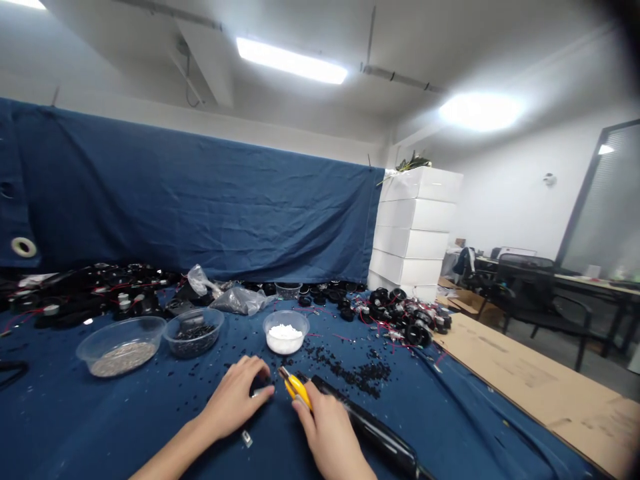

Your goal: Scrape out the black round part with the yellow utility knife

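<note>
My left hand (pixel 239 398) is curled around a small dark part (pixel 259 383), thumb and fingers closing on it just above the cloth. In my right hand (pixel 330 433) is a yellow-handled tool (pixel 296 389) with a short metal tip aimed at the left hand. Its exact kind is unclear. A black electric screwdriver (pixel 380 430) lies beside and partly behind the right hand, its cord end at the lower right. Between the left wrist and the right hand, a small metal piece (pixel 247 439) rests on the blue cloth (pixel 125 427).
Clear bowls hold white pieces (pixel 284 337), small black parts (pixel 193 339) and greyish bits (pixel 123 357). Black pieces (pixel 357 372) are scattered to the right. A pile of wired parts (pixel 407 317) stands near white drawers (pixel 417 227). Cardboard (pixel 540 380) lies along the right.
</note>
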A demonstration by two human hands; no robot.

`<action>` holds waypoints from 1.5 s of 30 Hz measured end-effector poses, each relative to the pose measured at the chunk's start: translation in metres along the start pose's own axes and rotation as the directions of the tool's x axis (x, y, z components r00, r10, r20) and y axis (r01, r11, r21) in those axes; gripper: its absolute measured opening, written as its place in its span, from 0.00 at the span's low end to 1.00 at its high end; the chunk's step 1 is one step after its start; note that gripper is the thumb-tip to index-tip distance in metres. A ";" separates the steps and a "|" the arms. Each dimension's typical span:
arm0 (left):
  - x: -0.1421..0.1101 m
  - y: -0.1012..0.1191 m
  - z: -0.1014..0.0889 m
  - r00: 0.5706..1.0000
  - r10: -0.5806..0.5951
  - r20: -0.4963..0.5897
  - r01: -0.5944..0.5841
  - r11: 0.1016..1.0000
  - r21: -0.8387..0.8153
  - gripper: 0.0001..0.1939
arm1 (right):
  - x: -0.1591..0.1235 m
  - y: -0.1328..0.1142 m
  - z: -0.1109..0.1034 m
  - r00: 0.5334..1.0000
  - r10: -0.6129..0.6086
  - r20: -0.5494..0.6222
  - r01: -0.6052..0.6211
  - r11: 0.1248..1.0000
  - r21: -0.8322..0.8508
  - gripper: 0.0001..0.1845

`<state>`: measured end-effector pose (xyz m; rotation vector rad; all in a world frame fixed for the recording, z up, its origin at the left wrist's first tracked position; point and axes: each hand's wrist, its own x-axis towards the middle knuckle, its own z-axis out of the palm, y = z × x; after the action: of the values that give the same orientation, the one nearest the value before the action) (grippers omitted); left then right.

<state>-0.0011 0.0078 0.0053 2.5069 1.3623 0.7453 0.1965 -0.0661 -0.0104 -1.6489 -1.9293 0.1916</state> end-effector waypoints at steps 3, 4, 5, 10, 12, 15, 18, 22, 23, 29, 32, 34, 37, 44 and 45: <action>0.038 0.004 -0.008 0.995 0.021 -0.101 -0.016 0.999 0.050 0.12 | -0.001 0.004 0.001 1.000 -0.005 -0.006 0.006 0.999 0.048 0.11; 0.055 0.004 -0.009 0.995 0.022 -0.096 -0.016 0.998 0.060 0.14 | -0.002 0.007 0.002 1.000 -0.009 -0.024 0.011 0.996 0.084 0.10; 0.072 0.003 -0.009 0.998 0.023 -0.063 -0.018 0.998 0.068 0.14 | -0.002 0.011 0.004 0.999 -0.011 -0.047 0.017 0.994 0.112 0.10; 0.150 -0.008 0.003 0.939 -0.032 0.342 -0.018 0.990 0.140 0.09 | -0.004 0.025 0.018 0.990 -0.051 -0.134 0.067 0.991 0.116 0.12; 0.168 -0.013 0.012 0.888 -0.076 0.454 -0.003 0.986 0.169 0.12 | -0.007 0.028 0.022 0.988 -0.075 -0.131 0.095 0.984 0.150 0.15; 0.181 -0.018 0.022 0.851 -0.116 0.512 0.013 0.979 0.201 0.12 | -0.011 0.033 0.025 0.982 -0.069 -0.177 0.109 0.968 0.225 0.21; 0.184 -0.022 0.028 0.853 -0.120 0.508 0.010 0.977 0.214 0.13 | -0.016 0.038 0.026 0.974 -0.066 -0.218 0.127 0.952 0.278 0.26; 0.182 -0.022 0.026 0.893 -0.084 0.442 -0.002 0.981 0.192 0.12 | -0.023 0.037 0.029 0.980 -0.117 -0.163 0.166 0.930 0.327 0.36; 0.181 -0.022 0.023 0.909 -0.071 0.412 -0.005 0.984 0.180 0.12 | -0.025 0.035 0.030 0.981 -0.118 -0.152 0.161 0.934 0.319 0.39; 0.154 -0.012 -0.002 0.989 0.019 0.148 -0.017 1.000 -0.017 0.11 | -0.034 0.025 0.021 0.980 -0.126 -0.152 0.171 0.927 0.334 0.45; 0.106 -0.002 -0.012 0.999 0.025 0.040 -0.017 0.981 -0.191 0.13 | -0.039 0.024 0.007 0.979 -0.151 -0.138 0.199 0.860 0.470 0.42; 0.066 0.003 -0.015 0.999 0.010 0.038 0.003 0.951 -0.310 0.14 | -0.041 0.024 -0.005 0.992 -0.099 -0.083 0.129 0.834 0.537 0.38; 0.015 0.004 -0.014 0.998 -0.042 0.048 0.058 0.903 -0.425 0.15 | -0.036 0.023 -0.026 0.999 0.033 -0.007 -0.024 0.823 0.568 0.25; -0.004 -0.023 -0.004 0.989 -0.145 -0.027 0.114 0.867 -0.485 0.14 | -0.006 0.026 -0.061 0.990 0.052 0.130 -0.130 0.684 0.718 0.21; -0.004 -0.024 -0.004 0.988 -0.147 -0.040 0.109 0.868 -0.484 0.13 | -0.006 0.026 -0.060 0.988 0.060 0.145 -0.149 0.643 0.751 0.22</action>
<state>-0.0223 0.0183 -0.0025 1.9977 1.1702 1.0143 0.2502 -0.0816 0.0245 -1.1587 -1.4758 1.0200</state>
